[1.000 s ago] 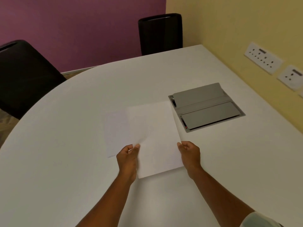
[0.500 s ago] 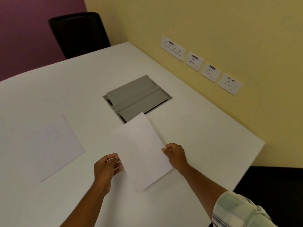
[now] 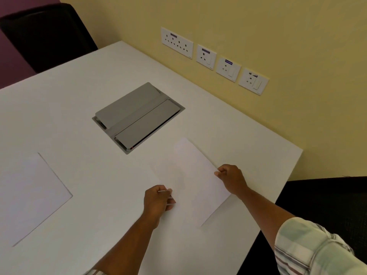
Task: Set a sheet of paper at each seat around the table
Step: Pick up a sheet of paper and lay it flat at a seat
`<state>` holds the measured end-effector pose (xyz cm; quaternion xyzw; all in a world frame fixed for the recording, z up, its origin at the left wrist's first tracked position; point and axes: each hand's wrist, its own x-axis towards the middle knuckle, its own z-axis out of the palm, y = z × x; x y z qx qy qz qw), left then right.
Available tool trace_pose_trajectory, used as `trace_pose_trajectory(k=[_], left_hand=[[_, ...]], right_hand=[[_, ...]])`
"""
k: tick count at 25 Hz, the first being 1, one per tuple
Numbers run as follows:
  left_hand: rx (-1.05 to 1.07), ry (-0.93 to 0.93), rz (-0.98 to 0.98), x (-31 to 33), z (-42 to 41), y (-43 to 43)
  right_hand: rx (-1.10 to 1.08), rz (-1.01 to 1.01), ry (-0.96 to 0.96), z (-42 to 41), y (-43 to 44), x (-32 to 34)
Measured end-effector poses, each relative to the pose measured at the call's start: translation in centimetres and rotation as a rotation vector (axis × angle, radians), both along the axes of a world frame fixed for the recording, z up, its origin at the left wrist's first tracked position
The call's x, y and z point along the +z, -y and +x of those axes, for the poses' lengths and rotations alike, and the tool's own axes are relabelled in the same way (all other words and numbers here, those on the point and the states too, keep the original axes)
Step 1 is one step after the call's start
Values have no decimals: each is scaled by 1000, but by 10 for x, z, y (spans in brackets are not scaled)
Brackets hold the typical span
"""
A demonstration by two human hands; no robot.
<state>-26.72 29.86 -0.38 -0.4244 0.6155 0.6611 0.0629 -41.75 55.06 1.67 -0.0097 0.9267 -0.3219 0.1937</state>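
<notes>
A white sheet of paper (image 3: 193, 181) lies low over the white table (image 3: 79, 92), near its right end. My left hand (image 3: 157, 201) pinches the sheet's left edge and my right hand (image 3: 231, 178) pinches its right edge. A second white sheet (image 3: 29, 195) lies flat on the table at the left, away from both hands.
A grey cable hatch (image 3: 137, 118) is set into the tabletop beyond the held sheet. A black chair (image 3: 45, 34) stands at the far left end. Another dark seat (image 3: 327, 205) is at the right end. Wall sockets (image 3: 214, 58) line the yellow wall.
The view has swung right. Both hands have carried the held sheet away from the first sheet, past the hatch, toward the table's right end.
</notes>
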Motion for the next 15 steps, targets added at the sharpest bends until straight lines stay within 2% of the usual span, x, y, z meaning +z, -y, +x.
trace_pose_trajectory(k=[3, 6, 8, 10, 12, 15], left_hand=[[1, 33, 7, -4, -18, -18], [19, 49, 31, -8, -29, -30], [26, 55, 44, -9, -36, -34], [38, 63, 45, -10, -42, -37], [40, 70, 43, -10, -46, -38], [11, 73, -45, -12, -49, -40]], right_hand=[[9, 92, -33, -16, -10, -7], [30, 207, -204, -9, -10, -15], [50, 237, -341, 10, -9, -24], [96, 243, -398, 34, -6, -35], [159, 273, -367, 56, -2, -48], [282, 382, -200, 79, 4, -63]])
